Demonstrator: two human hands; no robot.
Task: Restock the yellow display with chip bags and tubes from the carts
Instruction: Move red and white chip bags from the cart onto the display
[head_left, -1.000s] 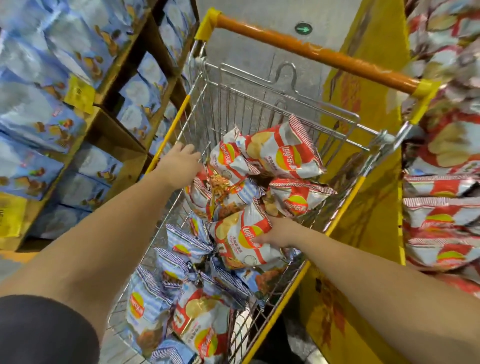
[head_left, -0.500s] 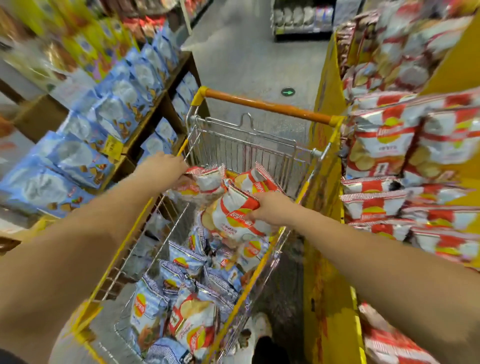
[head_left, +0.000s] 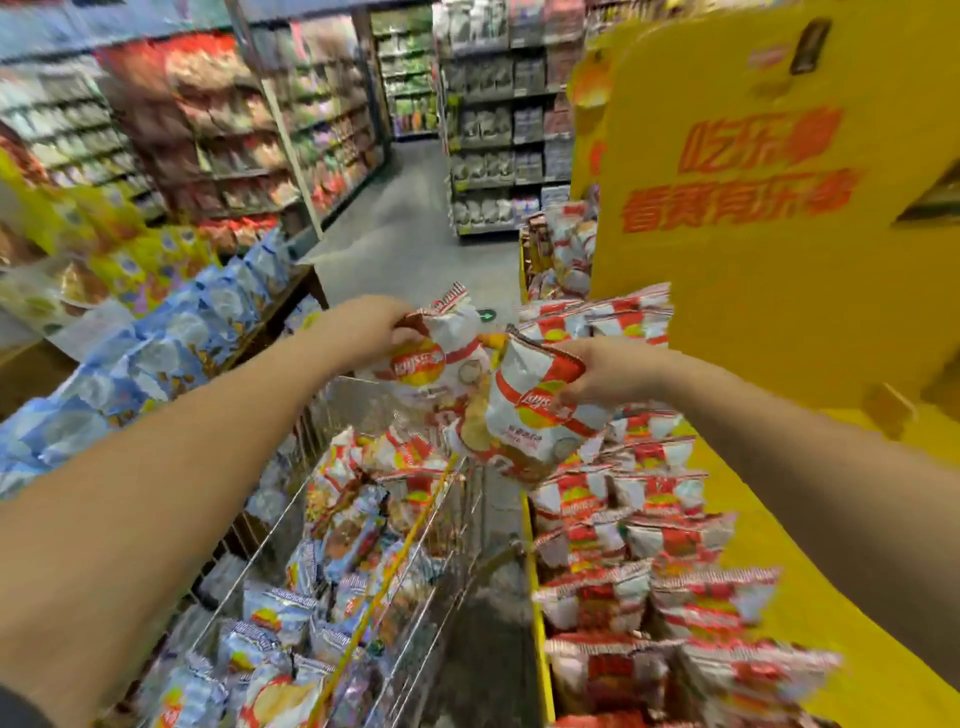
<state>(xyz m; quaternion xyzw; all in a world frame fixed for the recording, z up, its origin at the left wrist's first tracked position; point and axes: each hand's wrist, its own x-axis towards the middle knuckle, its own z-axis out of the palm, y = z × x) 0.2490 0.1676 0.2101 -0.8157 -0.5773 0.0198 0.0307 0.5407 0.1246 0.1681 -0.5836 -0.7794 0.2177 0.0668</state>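
My left hand (head_left: 371, 325) grips the top of a red-and-white chip bag (head_left: 436, 358) lifted above the wire cart (head_left: 457, 525). My right hand (head_left: 597, 371) holds a second red-and-white chip bag (head_left: 535, 421) by its upper corner, just left of the yellow display (head_left: 779, 249). Both bags hang in the air between cart and display. The cart below holds several more red-and-white and blue chip bags (head_left: 358, 525). The display's shelves carry rows of the same red-and-white bags (head_left: 639, 525).
A wooden shelf with blue chip bags (head_left: 156, 353) stands to the left of the cart. An aisle of grey floor (head_left: 415, 234) runs ahead between tall stocked shelves (head_left: 498, 114). The view is motion-blurred.
Both hands have risen out of the cart, each carrying a red-and-white bag, and moved right toward the display. My view has tilted up to show the aisle.
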